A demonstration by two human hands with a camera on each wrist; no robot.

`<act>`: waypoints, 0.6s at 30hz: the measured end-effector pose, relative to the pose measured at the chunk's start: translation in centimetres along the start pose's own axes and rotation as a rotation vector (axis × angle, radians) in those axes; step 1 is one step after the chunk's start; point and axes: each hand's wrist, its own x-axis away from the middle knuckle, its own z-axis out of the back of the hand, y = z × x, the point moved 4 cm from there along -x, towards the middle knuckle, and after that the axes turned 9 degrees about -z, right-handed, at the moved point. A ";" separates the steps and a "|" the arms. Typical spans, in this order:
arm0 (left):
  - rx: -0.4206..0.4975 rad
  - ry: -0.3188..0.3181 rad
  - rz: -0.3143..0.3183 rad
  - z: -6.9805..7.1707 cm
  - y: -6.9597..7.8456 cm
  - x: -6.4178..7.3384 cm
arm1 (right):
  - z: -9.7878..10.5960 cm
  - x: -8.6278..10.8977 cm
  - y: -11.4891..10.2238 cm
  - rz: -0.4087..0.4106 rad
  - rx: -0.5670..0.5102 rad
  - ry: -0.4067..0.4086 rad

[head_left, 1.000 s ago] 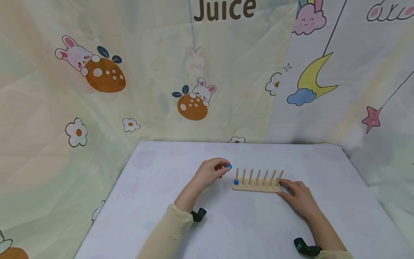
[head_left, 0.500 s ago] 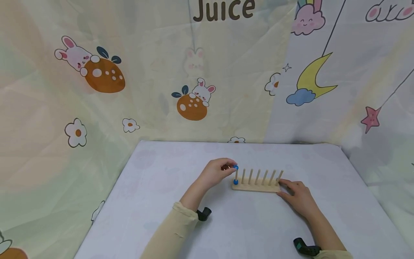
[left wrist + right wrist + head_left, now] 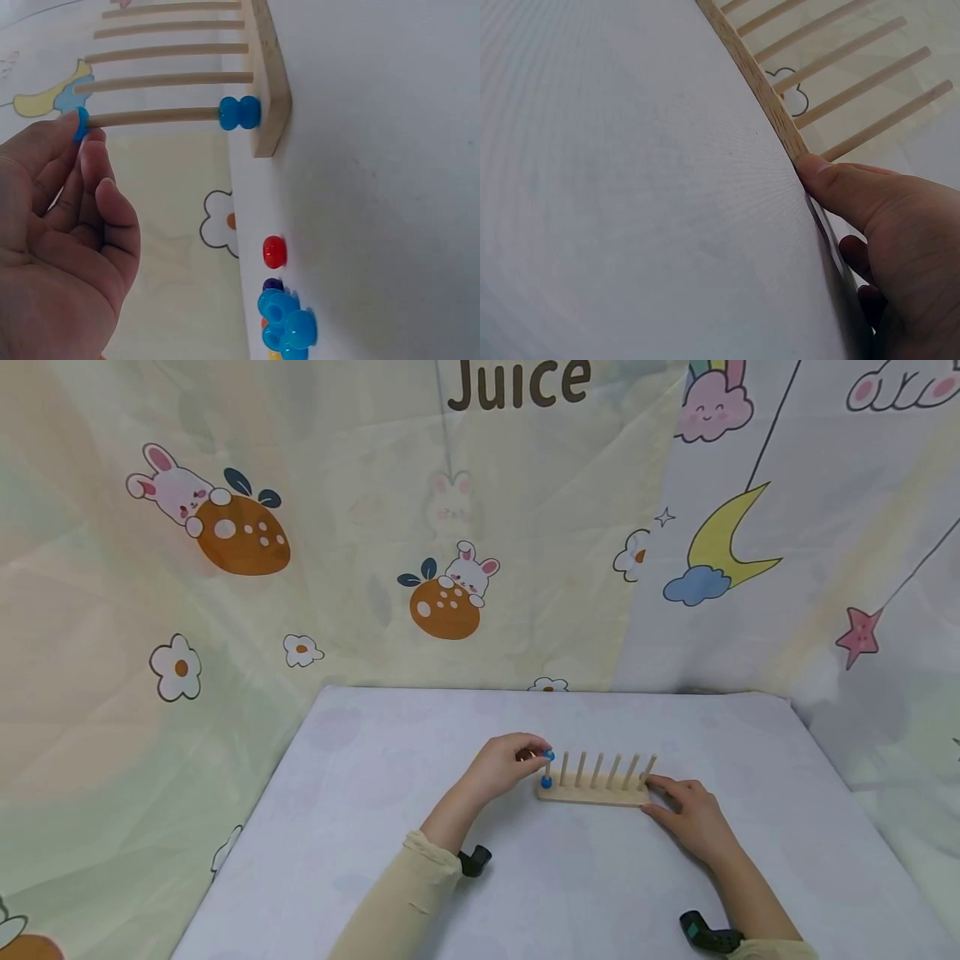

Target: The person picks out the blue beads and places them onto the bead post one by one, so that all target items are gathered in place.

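Blue bead (image 3: 82,124), at tip of end peg (image 3: 154,116): likely light, hard, slippery; pinch by sides. Left hand (image 3: 67,232): pinches it, fingertips closed. Right hand (image 3: 696,817): grips end of wooden peg rack (image 3: 592,795)

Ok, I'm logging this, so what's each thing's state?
Left grip: pinching a blue bead
Blue bead: at tip of end peg, threading unclear
Two blue beads: threaded at that peg's base
Other six pegs: bare
Peg rack: on the table, pegs up
Right grip: holding the rack's opposite end
Red bead: loose on table
Bead cluster: loose on table
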 end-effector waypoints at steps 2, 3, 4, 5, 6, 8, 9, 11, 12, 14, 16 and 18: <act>0.002 -0.002 0.005 -0.2 -0.2 0.1 | -0.1 0.0 0.0 -0.004 0.002 -0.001; 0.002 -0.003 0.008 -0.3 -0.3 0.1 | -0.1 0.0 0.0 -0.005 0.002 -0.002; 0.004 -0.003 0.010 -0.3 -0.4 0.2 | -0.1 0.0 0.0 -0.005 0.003 -0.001; 0.007 -0.003 0.013 -0.4 -0.5 0.2 | -0.1 -0.1 0.1 -0.004 0.005 0.001; 0.012 -0.003 0.016 -0.5 -0.6 0.3 | -0.1 -0.1 0.1 -0.002 0.006 0.003; 0.016 -0.005 0.022 -0.7 -0.8 0.4 | -0.1 -0.1 0.1 0.002 0.009 0.007; 0.020 -0.006 0.026 -0.8 -1.0 0.5 | -0.1 -0.1 0.1 0.003 0.009 0.009; 0.022 -0.012 0.033 -1.1 -1.4 0.6 | -0.1 -0.1 0.0 0.006 0.012 0.012; 0.019 -0.016 0.034 -1.2 -1.5 0.7 | -0.1 -0.1 0.0 0.005 0.013 0.012; 0.014 -0.024 0.041 -1.5 -1.9 0.7 | -0.1 0.0 0.0 0.003 0.014 0.012; 0.014 -0.033 0.049 -1.8 -2.3 0.8 | -0.1 0.0 0.0 0.000 0.012 0.010; 0.018 -0.044 0.059 -2.0 -2.6 0.9 | -0.1 0.0 0.0 -0.002 0.011 0.008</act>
